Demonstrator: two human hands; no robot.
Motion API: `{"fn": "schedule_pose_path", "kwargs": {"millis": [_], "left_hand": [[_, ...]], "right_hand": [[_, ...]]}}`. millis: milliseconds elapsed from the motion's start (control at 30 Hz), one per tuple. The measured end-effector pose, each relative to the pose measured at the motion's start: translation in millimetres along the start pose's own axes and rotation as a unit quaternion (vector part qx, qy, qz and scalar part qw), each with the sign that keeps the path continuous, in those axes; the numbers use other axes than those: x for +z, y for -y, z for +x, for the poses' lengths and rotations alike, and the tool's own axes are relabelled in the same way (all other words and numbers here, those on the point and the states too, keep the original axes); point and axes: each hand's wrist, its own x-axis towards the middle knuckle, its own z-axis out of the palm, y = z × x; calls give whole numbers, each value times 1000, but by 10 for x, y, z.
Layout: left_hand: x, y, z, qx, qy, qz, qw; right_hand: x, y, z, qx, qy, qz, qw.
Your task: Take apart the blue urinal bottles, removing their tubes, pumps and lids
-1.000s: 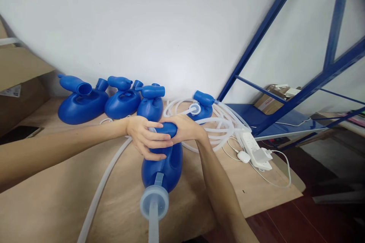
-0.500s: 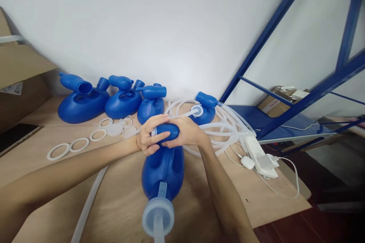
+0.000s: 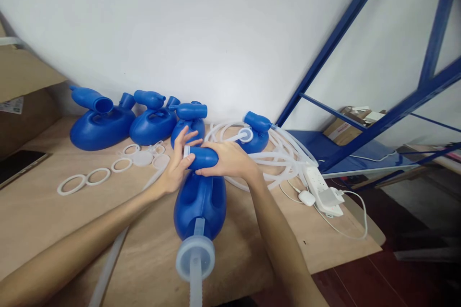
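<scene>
In the middle of the head view, my right hand [image 3: 230,159] is wrapped round a blue tapered plastic urinal funnel [image 3: 206,158] with a white ring [image 3: 187,151] on its left end. My left hand [image 3: 176,165] has its fingers stretched out and apart; its thumb rests against that ringed end. Right below both hands stands a blue plastic urinal bottle [image 3: 201,201]. Its mouth points towards me and carries a translucent cap [image 3: 181,261] with a strap, and a pale tube [image 3: 195,283] runs down from it.
Several blue urinal bottles [image 3: 101,129] stand along the wall, each topped by a funnel. White rings [image 3: 98,169] and a clear lid [image 3: 142,158] lie at left, by a phone [image 3: 21,165]. Coiled tubes [image 3: 281,158] and a power strip [image 3: 319,184] are at right; a cardboard box [image 3: 32,86] is far left.
My left hand has loosened from round the funnel's ringed end, its fingers now spread, baring the white ring. My right hand keeps its hold. The whole view has shifted slightly.
</scene>
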Motion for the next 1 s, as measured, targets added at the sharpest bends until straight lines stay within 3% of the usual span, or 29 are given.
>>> {"fn": "schedule_pose_path", "kwargs": {"millis": [167, 267, 433, 633, 833, 1000], "left_hand": [[-363, -143, 82, -104, 136, 139, 975], [-401, -260, 101, -136, 125, 197, 963], [-237, -413, 89, -174, 81, 227, 955], [-201, -558, 135, -238, 63, 205, 947], [-251, -615, 248, -327, 103, 115, 932], [-495, -569, 309, -360, 144, 50, 920]], "right_hand": [[-20, 16, -13, 20, 9, 12, 1000], [-5, 16, -12, 24, 1, 11, 1000], [40, 1, -7, 14, -6, 10, 1000], [53, 25, -2, -7, -18, -17, 1000], [58, 72, -3, -9, -20, -46, 999], [42, 64, -6, 6, -7, -6, 1000]]}}
